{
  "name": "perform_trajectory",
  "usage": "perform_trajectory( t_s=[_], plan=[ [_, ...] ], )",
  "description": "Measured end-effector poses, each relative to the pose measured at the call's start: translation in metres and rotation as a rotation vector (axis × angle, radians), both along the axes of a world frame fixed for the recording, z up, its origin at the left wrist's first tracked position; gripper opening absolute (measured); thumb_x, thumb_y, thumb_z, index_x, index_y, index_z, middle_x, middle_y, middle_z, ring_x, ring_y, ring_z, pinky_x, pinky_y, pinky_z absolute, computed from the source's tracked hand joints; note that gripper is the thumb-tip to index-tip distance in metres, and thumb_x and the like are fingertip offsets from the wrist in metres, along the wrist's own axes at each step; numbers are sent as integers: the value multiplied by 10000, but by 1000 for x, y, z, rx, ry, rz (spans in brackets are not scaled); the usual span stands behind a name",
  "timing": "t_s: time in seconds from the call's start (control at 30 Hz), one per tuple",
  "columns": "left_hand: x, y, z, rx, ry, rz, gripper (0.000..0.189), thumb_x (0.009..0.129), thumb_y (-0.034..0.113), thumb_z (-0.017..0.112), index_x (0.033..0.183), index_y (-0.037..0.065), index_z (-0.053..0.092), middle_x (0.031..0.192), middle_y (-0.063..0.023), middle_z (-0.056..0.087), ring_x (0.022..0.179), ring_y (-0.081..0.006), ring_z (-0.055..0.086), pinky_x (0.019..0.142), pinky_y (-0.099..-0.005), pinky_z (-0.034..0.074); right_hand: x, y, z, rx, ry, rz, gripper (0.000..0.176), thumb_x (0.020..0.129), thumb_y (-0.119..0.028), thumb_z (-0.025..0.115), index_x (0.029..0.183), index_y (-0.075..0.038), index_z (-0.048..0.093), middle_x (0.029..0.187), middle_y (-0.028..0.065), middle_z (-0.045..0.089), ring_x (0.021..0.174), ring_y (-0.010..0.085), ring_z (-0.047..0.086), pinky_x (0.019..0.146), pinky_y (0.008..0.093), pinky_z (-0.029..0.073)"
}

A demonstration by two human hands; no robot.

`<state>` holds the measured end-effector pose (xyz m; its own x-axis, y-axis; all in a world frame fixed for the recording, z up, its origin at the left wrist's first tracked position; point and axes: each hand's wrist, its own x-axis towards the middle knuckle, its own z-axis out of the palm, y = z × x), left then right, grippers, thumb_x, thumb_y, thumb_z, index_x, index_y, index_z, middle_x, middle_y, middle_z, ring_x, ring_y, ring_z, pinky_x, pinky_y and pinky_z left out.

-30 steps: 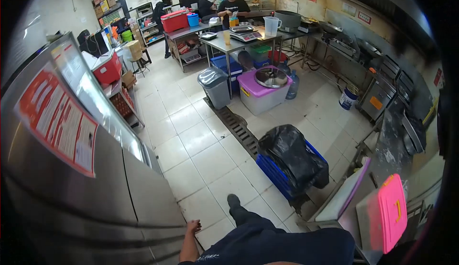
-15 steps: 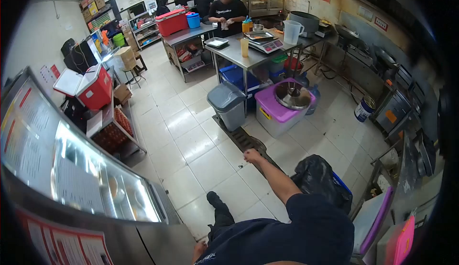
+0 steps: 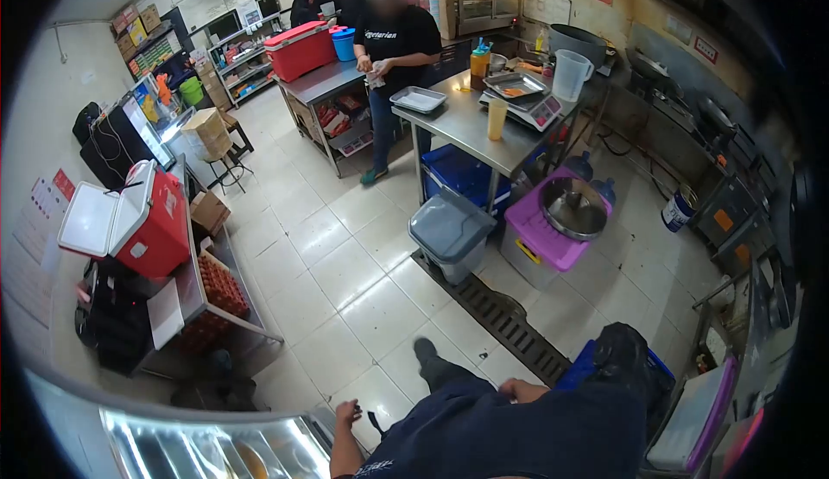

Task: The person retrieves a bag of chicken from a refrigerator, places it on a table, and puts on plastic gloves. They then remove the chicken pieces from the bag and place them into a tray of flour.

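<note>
Your left hand (image 3: 349, 412): low at your side, nearest to the lit cabinet (image 3: 220, 446) at the bottom edge; fingers seemingly loosely curled, nothing clearly seen in them, too small to tell whether they press together. Your right hand (image 3: 522, 391): at the front of your dark shirt (image 3: 518, 431), half hidden by it; whether the fingers are spread or closed, you cannot tell from here. Nearest to it: the blue crate (image 3: 580, 365), on the floor to your right, with the black bag (image 3: 620, 348) over it. Changed within the last half second: right arm, then stretched forward over the floor grate (image 3: 518, 330), drawn back to your waist; left hand swung further forward; cabinet slid lower in view; grey bin (image 3: 451, 222) and purple-lidded box (image 3: 528, 220) now closer. Bearing on the work, as judged: you are walking, with no handling evident in either hand. Ahead: steel table (image 3: 456, 132), bearing scale (image 3: 540, 114), tray and jug (image 3: 571, 75), all beyond your hands. Co-worker (image 3: 395, 43): now visible down to a shoe between two tables, both hands together at something whitish. Left: red cooler (image 3: 155, 241), lid open.
</note>
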<state>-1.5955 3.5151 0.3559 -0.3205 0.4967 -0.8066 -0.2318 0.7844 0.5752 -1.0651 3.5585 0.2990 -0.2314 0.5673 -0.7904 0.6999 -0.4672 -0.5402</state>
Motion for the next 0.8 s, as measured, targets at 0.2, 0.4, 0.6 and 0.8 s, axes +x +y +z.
perform_trajectory(
  t_s=[0.2, 0.4, 0.6, 0.8],
  plan=[
    [-58, 186, 31, 44, 74, 25, 176, 778, 204, 578, 784, 46, 503, 713, -71, 553, 615, -183, 565, 540, -326, 488, -32, 144, 42, 198, 401, 135, 191, 628, -188, 695, 682, -49, 576, 624, 6, 514, 628, 119, 492, 536, 278, 381],
    [-104, 289, 37, -40, -32, 85, 138, 794, 186, 556, 841, 65, 510, 730, -57, 549, 640, -180, 566, 540, -319, 485, -211, 486, -25, 313, -211, 753, 176, 673, -163, 525, 713, -35, 638, 626, 123, 582, 582, 211, 574, 523, 357, 459],
    [-181, 356, 13, -157, -61, 95, 127, 800, 162, 545, 854, 67, 480, 669, -46, 524, 584, -169, 551, 497, -305, 463, -384, 687, 145, 320, 344, -211, 178, 789, -195, 518, 724, -43, 585, 671, 76, 600, 563, 159, 568, 467, 278, 455],
    [-281, 428, 12, 14, 50, -18, 123, 811, 170, 530, 770, 63, 486, 605, -41, 506, 497, -137, 511, 410, -280, 428, -464, 740, 87, 163, 284, -175, 137, 774, -154, 540, 747, -26, 580, 638, 85, 591, 504, 152, 556, 474, 264, 457]
  ],
)
